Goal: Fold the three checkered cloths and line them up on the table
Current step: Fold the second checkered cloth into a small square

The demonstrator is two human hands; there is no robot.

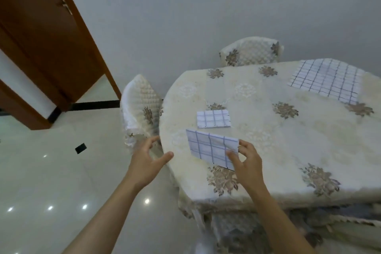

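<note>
Three white cloths with blue checks lie on the round table. One small folded cloth sits flat near the table's left side. Just in front of it a second folded cloth is held by its right end: my right hand pinches it between thumb and fingers. My left hand hovers at the table's left edge, fingers spread, holding nothing and apart from the cloth. The third cloth lies spread out, unfolded, at the far right of the table.
A cream floral tablecloth covers the table and hangs over its edge. Two chairs with quilted covers stand close by, one at the left edge and one at the far side. A brown door and glossy tiled floor lie to the left.
</note>
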